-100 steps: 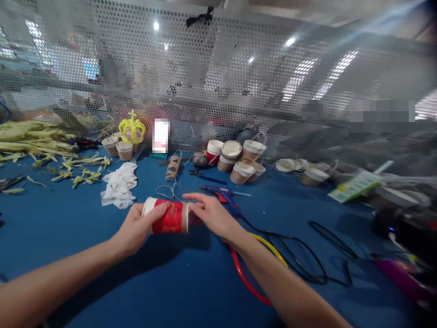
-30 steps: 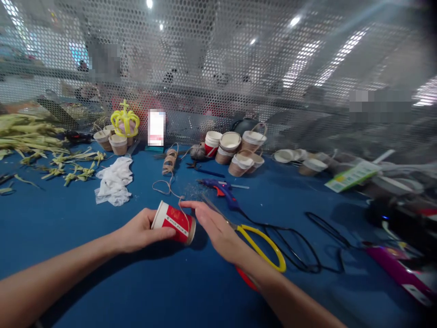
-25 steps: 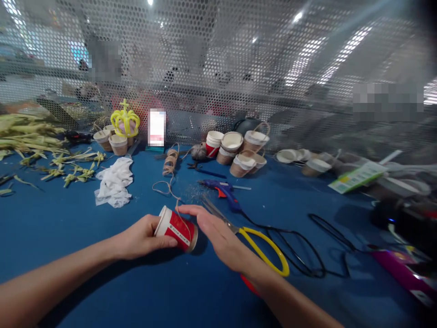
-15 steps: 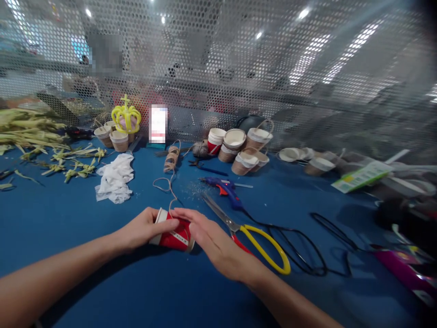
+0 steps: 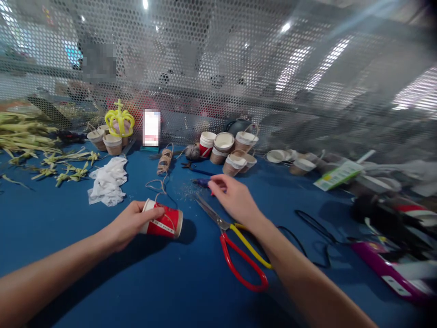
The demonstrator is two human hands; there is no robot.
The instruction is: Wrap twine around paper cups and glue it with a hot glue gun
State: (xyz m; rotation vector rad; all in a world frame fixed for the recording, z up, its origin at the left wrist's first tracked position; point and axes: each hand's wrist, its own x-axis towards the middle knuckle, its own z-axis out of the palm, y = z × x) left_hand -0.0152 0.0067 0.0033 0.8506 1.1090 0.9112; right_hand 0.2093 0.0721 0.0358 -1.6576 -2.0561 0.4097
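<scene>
My left hand point(image 5: 128, 223) grips a red paper cup point(image 5: 164, 222) that lies on its side on the blue table point(image 5: 177, 282). Jute twine point(image 5: 163, 163) runs from a skein down to the cup. My right hand point(image 5: 234, 198) reaches over the blue glue gun point(image 5: 200, 181), whose nose shows beside my fingers; the fingers curl around its body. Scissors with one red and one yellow handle point(image 5: 235, 246) lie open just below my right hand.
A cluster of twine-wrapped and plain cups point(image 5: 228, 152) stands by the perforated metal screen point(image 5: 218, 68). White cloth point(image 5: 105, 182), palm leaf strips point(image 5: 30, 141), a yellow crown on cups point(image 5: 118, 125), a black cable point(image 5: 314, 232) and boxes point(image 5: 392, 214) surround the work area.
My right hand left the cup and moved up and right onto the glue gun. The left hand keeps hold of the cup, which now lies flatter.
</scene>
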